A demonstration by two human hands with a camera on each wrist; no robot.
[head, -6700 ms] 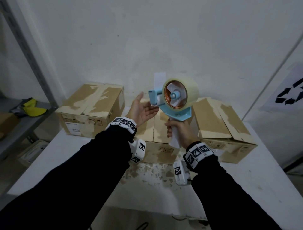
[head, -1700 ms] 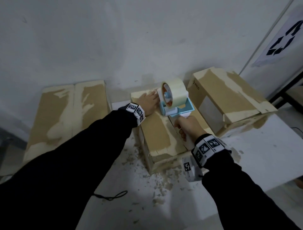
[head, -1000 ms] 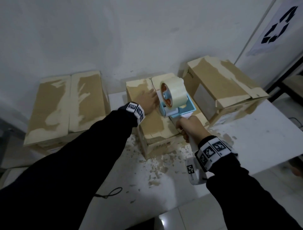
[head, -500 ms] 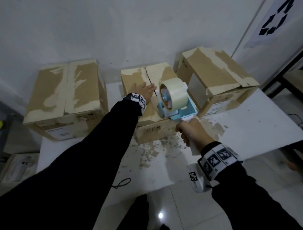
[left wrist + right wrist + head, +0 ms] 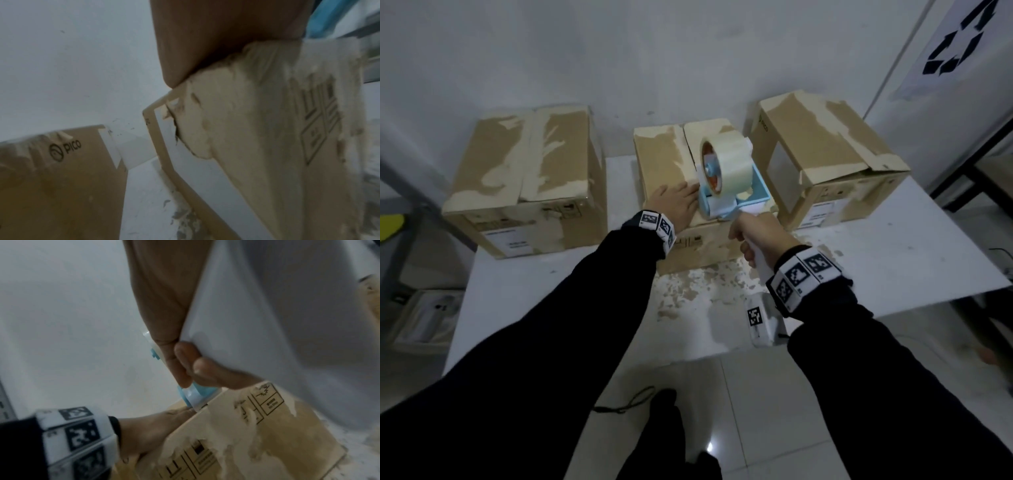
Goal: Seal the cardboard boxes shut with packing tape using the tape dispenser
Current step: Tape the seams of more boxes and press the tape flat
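Note:
Three worn cardboard boxes stand on a white table (image 5: 893, 253). On the middle box (image 5: 664, 161) my left hand (image 5: 677, 202) lies flat, fingers straight, pressing the top near its front edge. My right hand (image 5: 758, 236) grips the white handle of a blue tape dispenser (image 5: 736, 198) carrying a large roll of clear tape (image 5: 726, 164). The dispenser's front sits on the middle box's front top edge, along the centre seam. In the right wrist view my fingers (image 5: 205, 368) wrap the white handle (image 5: 287, 321) above the box's printed front face (image 5: 246, 426).
A left box (image 5: 527, 178) and a right box (image 5: 825, 150) flank the middle one against the white wall. Torn paper scraps (image 5: 698, 291) litter the table in front. A grey metal shelf post (image 5: 424, 202) stands at the left, a dark frame at the right.
The dispenser has travelled along the seam from the far end of the middle box to its front edge. My left hand slid toward me on the box top. My view has pulled back.

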